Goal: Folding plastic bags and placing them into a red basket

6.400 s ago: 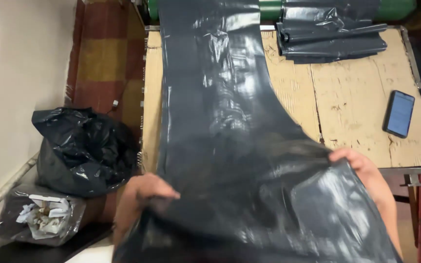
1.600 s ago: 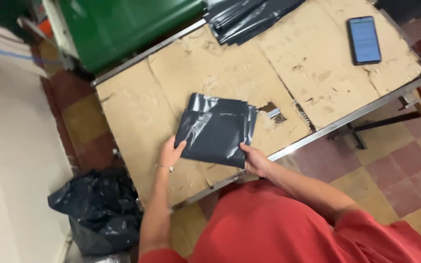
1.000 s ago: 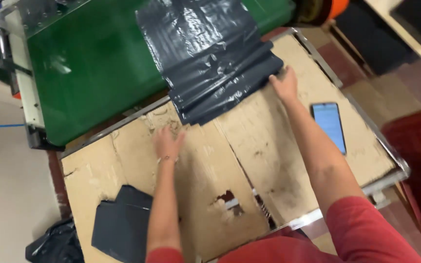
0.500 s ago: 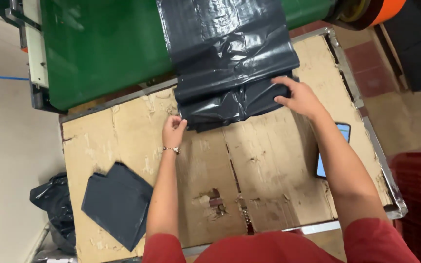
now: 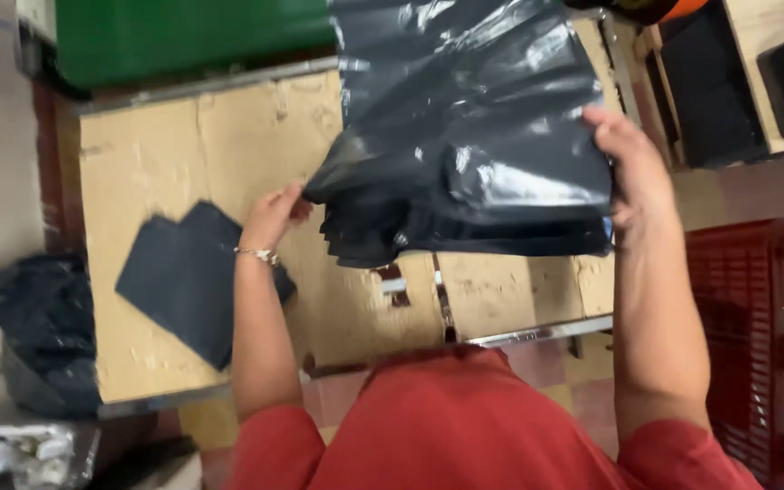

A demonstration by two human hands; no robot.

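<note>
The big black plastic sheet [image 5: 465,136] hangs over the far part of the table [image 5: 138,181] and is lifted up off it, at about 1 o'clock in the picture. The right hand [image 5: 632,172] is at 3 o'clock from the sheet and is closed on its right edge, with the fingers wrapped over the plastic. The left hand [image 5: 272,213] is at 9 o'clock from the sheet, pinching its lower left corner, so the sheet stretches between the two hands. The bottom of the sheet looks folded into dark layers just above the table top. A small folded black bag [image 5: 188,277] lies flat on the table at 8 o'clock from the left hand, partly under that forearm. A full black rubbish bag [image 5: 34,322] sits on the floor at 9 o'clock, beside the table. A red crate [image 5: 737,336] stands at 4 o'clock, near the right arm. A green machine [image 5: 183,36] is behind the table at 11 o'clock.
</note>
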